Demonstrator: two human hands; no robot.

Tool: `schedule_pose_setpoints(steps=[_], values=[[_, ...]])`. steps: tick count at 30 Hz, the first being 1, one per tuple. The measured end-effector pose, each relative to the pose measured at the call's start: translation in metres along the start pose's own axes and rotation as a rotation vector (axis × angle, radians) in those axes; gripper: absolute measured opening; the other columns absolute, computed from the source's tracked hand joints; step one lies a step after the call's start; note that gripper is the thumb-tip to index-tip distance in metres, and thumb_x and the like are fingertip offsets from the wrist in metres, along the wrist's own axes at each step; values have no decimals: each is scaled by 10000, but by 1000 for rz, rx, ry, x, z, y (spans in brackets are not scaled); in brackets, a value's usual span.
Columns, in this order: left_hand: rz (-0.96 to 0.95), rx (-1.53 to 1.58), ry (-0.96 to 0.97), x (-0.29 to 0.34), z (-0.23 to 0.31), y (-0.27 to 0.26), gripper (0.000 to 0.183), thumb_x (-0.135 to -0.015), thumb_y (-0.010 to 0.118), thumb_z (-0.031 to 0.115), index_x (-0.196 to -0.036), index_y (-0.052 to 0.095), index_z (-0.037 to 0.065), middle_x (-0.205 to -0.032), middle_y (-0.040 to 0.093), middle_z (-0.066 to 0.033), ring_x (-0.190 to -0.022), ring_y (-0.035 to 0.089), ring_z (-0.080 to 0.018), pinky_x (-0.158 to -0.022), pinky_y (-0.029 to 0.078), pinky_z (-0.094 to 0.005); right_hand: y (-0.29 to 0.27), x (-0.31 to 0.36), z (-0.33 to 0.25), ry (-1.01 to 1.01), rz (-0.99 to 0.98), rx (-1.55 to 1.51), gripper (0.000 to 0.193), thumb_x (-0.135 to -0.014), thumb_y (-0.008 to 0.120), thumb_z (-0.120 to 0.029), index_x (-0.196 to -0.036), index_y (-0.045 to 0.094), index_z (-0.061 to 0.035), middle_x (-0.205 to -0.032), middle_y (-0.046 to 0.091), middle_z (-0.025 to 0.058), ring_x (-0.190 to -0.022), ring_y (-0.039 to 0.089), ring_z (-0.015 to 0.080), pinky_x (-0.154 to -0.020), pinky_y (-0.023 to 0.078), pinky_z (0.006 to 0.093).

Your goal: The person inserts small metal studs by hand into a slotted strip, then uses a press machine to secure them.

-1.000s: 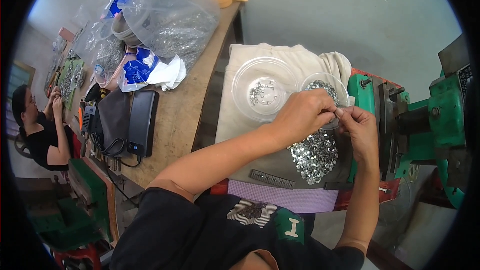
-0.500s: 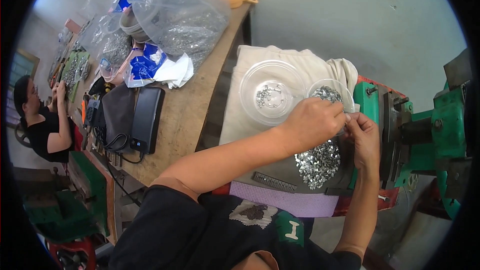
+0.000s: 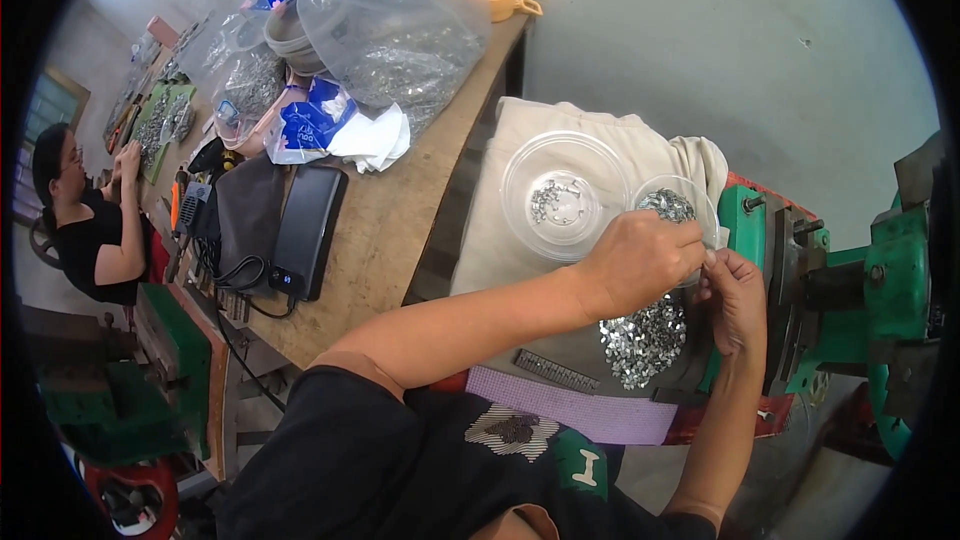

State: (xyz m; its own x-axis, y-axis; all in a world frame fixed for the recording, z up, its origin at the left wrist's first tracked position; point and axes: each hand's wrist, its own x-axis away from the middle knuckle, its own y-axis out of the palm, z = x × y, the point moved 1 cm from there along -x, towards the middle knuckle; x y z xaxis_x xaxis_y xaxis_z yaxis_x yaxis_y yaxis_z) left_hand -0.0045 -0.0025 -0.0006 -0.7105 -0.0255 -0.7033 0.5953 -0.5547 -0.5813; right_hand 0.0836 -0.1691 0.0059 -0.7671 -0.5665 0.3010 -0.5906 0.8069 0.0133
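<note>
My left hand (image 3: 645, 258) and my right hand (image 3: 736, 295) meet fingertip to fingertip in front of the green machine. Both are closed in a pinch, and whatever lies between the fingers is too small to name. Just beyond my left hand is a small clear plastic tub (image 3: 708, 202) holding shiny metal pieces (image 3: 667, 204). Left of it, a larger clear round tub (image 3: 512, 180) has a few small metal pieces at its bottom. Below my hands, a heap of small flat silvery metal pieces (image 3: 642, 342) lies on the dark work surface.
A green machine (image 3: 742, 230) stands close at the right. A dark slotted strip (image 3: 555, 371) and a purple mat (image 3: 600, 412) lie nearest me. On the wooden table (image 3: 385, 225) at the left are plastic bags (image 3: 400, 30), tissues and a black power bank (image 3: 308, 230). A person (image 3: 95, 230) works beyond.
The whole view has shifted a little, so things sit slightly further right. My hands stay together, and the left fingers are a bit straighter at the pinch.
</note>
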Motion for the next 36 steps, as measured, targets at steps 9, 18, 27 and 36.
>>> schedule_pose_setpoints(steps=[9,18,27,36], values=[[39,-113,157,0,-2,-7,97,-748,654,160,-705,581,113,-722,522,7,-616,584,-143,-599,456,-300,5,3,2,90,-13,-165,174,-901,753,-204,-847,678,-56,-676,585,-25,-569,533,60,-499,499,210],[-53,-186,119,2,1,-13,95,-762,644,169,-702,583,128,-724,545,6,-638,617,-133,-615,456,-310,12,4,0,-51,139,150,116,-914,730,-140,-909,721,-25,-736,625,-44,-617,510,36,-560,408,194],[-224,20,-89,33,12,-74,153,-802,735,74,-952,710,67,-853,661,-47,-683,646,-202,-627,508,-317,20,12,4,-162,147,140,104,-897,745,-117,-918,739,-15,-778,656,-42,-654,513,28,-595,401,195],[-245,163,-371,75,20,-107,257,-787,709,-81,-1027,719,11,-878,688,-104,-756,660,-218,-638,525,-299,63,67,26,-289,-98,440,52,-820,752,-9,-872,752,-12,-753,636,33,-652,570,73,-609,451,223]])
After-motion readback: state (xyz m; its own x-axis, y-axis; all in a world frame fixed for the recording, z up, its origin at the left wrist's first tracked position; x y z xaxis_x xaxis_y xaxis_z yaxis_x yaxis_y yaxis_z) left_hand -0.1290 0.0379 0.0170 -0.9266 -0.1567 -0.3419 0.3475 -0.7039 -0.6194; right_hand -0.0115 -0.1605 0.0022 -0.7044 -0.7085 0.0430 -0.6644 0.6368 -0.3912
